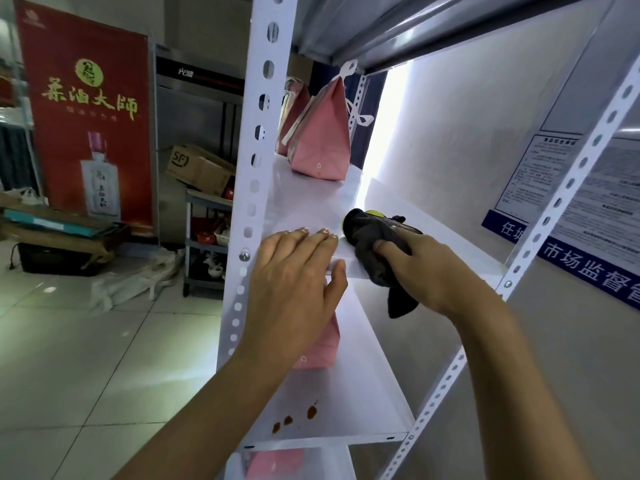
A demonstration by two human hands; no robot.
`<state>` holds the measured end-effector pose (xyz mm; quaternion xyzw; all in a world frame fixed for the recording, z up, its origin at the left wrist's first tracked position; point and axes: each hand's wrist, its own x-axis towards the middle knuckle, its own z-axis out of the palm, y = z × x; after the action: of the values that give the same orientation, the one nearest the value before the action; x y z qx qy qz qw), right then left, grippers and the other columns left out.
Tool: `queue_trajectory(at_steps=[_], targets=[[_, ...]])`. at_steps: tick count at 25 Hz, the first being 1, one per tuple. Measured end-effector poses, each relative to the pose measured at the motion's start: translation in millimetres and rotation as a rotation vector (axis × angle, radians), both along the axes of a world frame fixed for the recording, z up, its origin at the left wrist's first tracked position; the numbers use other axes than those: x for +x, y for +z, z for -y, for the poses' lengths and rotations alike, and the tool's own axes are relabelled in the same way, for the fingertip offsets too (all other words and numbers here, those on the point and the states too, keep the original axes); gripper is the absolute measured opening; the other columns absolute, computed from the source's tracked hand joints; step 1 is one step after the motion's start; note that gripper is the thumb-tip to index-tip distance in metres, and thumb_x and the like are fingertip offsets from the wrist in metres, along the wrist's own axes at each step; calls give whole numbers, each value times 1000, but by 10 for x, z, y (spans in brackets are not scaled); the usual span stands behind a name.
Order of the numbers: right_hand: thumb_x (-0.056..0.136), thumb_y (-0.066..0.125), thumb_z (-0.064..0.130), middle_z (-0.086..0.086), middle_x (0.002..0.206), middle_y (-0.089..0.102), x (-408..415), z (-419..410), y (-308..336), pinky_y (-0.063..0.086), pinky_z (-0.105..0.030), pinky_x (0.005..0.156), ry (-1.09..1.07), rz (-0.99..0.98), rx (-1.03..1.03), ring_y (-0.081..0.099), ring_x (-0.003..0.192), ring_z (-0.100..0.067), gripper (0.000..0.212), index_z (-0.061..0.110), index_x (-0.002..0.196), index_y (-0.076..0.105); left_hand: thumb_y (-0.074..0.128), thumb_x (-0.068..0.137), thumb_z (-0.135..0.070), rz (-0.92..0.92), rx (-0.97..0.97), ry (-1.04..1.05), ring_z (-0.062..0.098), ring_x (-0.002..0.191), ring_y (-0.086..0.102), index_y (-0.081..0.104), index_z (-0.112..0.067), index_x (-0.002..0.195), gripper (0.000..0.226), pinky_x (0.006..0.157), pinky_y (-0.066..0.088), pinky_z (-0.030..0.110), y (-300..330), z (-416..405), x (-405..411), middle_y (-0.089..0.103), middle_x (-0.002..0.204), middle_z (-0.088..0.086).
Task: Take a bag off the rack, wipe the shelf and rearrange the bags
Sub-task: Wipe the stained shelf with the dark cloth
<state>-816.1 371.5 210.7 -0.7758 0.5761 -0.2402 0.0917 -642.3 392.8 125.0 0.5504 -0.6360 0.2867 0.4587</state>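
Observation:
A white metal rack stands in front of me, and its middle shelf point(304, 206) is at hand height. My left hand point(294, 271) lies flat on the shelf's front edge, thumb under the lip. My right hand point(426, 268) grips a dark grey cloth point(370, 237) pressed on the shelf near the front right. A pink paper bag point(320, 140) with a white ribbon stands at the far end of that shelf, with a darker pink bag point(294, 102) behind it. Another pink bag point(320, 348) sits on the shelf below, partly hidden by my left arm.
The lower shelf point(363, 403) has brown stains point(294, 419) near its front edge. A further pink bag point(273, 462) shows on the shelf beneath. A red banner point(86, 116), cardboard boxes point(201, 168) and a small cart point(207, 244) stand to the left on the tiled floor. Wall notices point(571, 202) hang to the right.

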Motion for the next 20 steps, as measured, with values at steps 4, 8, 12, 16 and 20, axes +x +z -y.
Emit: queue_trajectory(at_steps=[4,8,12,16,20], targets=[[98,45,46,-2,120,61,38,398,186,43,-38,95,-98,49,94,56,106,-26,38,36,129,63,53,96,-31,-4,-10,-4,22,115,61,70,-13,118,33,103,36,36,3,1,-9,70,123,0],[96,42,50,-2,126,61,-4,706,186,43,-37,90,-142,37,146,57,103,-25,40,36,128,62,53,95,-31,-22,-17,-8,22,113,62,71,-13,116,33,101,37,36,11,-9,-14,71,120,0],[96,43,43,-2,114,63,-46,383,112,46,-42,98,-130,51,47,57,104,-27,31,38,117,65,52,95,-32,-27,4,-1,21,114,61,71,-14,116,33,103,35,35,16,-7,-15,71,121,-1],[97,44,41,-1,109,62,-137,17,-40,46,-42,94,-96,74,-16,56,101,-29,29,37,119,64,50,96,-34,-17,22,14,21,116,61,70,-14,118,35,103,34,35,7,-2,-21,70,122,-1],[98,45,46,-5,111,59,-174,486,189,42,-36,87,-229,75,122,56,99,-28,37,30,125,63,49,97,-34,-18,17,0,21,116,61,70,-14,118,36,103,35,36,7,-1,-27,71,122,0]])
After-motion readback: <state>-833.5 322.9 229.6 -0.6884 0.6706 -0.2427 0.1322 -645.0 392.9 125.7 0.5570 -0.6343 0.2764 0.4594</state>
